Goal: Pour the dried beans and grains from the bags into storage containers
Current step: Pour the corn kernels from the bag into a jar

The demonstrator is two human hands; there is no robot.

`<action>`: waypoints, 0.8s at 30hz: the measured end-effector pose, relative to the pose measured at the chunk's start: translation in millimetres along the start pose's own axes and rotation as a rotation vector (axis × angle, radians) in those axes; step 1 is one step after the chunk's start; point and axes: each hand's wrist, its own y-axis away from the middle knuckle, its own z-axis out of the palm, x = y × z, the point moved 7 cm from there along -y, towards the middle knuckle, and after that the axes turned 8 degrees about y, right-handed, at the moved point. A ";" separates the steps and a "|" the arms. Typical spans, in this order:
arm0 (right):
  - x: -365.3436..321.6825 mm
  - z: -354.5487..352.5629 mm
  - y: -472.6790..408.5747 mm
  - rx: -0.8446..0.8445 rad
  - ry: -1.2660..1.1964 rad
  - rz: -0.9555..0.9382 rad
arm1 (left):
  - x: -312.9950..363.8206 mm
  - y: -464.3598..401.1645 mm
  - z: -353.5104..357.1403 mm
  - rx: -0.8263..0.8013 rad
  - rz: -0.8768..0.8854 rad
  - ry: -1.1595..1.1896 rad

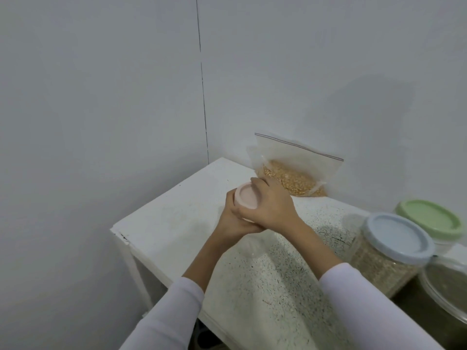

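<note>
Above the desk, near its far left corner: pink-lidded jar tilted, lid facing up and toward camera; left hand gripping underneath, right hand clasping lid. Behind, bag of grain upright against wall.

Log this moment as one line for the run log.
both hands on pink-lidded container | left hand grips body | right hand grips lid | zip bag of yellow grains leans on wall, unpoured
</note>
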 end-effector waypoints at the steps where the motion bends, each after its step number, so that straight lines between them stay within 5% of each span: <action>1: 3.7 -0.4 -0.1 -0.014 -0.089 -0.026 | 0.7 0.4 0.2 -0.003 -0.014 0.010; 5: 45.3 5.9 17.4 -0.024 -0.681 0.112 | -2.1 -0.3 -1.6 -0.001 -0.040 -0.001; 8: 73.2 8.4 35.7 0.165 -0.919 0.263 | -3.3 -1.3 -3.2 -0.002 -0.038 -0.019; 11: 79.4 -2.8 39.5 0.349 -0.825 0.371 | -3.1 -1.0 -2.8 -0.006 -0.038 -0.032; 13: 57.8 -14.9 34.3 0.370 -0.758 0.259 | -2.7 -0.7 -2.7 -0.008 -0.044 -0.027; 19: -2.4 -8.6 14.2 0.084 -0.176 -0.057 | 2.8 2.9 -2.7 -0.032 -0.033 0.011; 24: 41.8 -14.8 31.3 0.139 -0.424 0.052 | -0.3 4.4 -6.1 -0.041 -0.051 0.009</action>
